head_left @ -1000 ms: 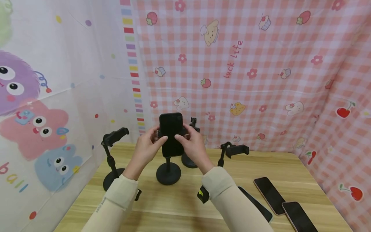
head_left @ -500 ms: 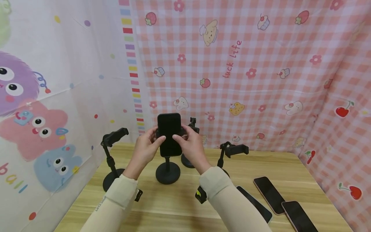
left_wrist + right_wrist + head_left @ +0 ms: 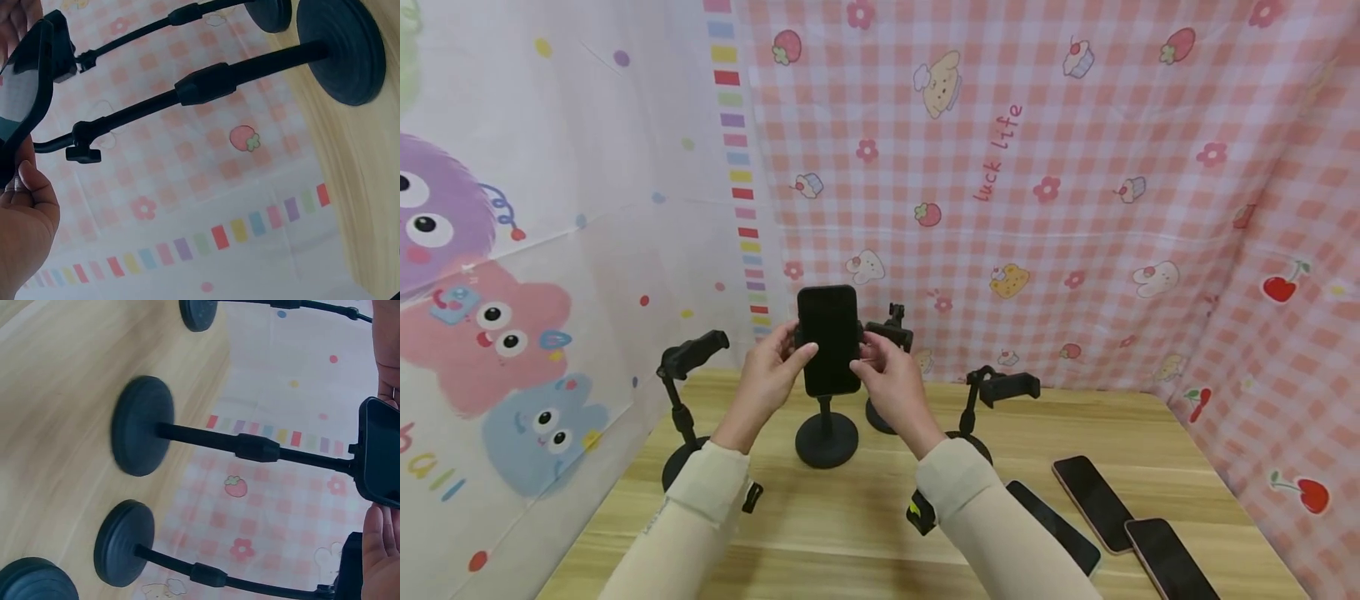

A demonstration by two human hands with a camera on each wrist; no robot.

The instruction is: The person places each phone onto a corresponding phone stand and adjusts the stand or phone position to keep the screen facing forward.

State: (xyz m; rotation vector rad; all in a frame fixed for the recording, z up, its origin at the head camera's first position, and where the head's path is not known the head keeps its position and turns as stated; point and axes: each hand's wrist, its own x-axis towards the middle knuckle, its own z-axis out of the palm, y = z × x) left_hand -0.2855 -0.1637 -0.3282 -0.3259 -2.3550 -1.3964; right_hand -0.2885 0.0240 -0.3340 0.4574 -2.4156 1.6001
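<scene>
A black smartphone (image 3: 829, 342) stands upright in the clamp of a black phone stand, whose round base (image 3: 827, 442) rests on the table. My left hand (image 3: 767, 379) grips its left side, thumb over the front edge and fingers behind. At the right side my right hand (image 3: 895, 379) holds the edge, its thumb tip right at the border of the screen. In the right wrist view the phone (image 3: 381, 450) shows its dark screen above the stand's pole (image 3: 256, 448), with the right hand's fingers (image 3: 375, 534) along its lower edge. The clamp is mostly hidden behind the phone.
Other phone stands surround this one: one at left (image 3: 692, 354), one behind (image 3: 891, 333), one at right (image 3: 1011, 387). Three phones lie on the wooden table (image 3: 835, 542) at right: one (image 3: 1090, 500), another (image 3: 1172, 558) overlapping its corner, and one (image 3: 1056, 529) by the right sleeve.
The right thumb has slid off the screen to the phone's right edge. Phone and stand appear slightly further left and more upright; the left hand keeps its grip.
</scene>
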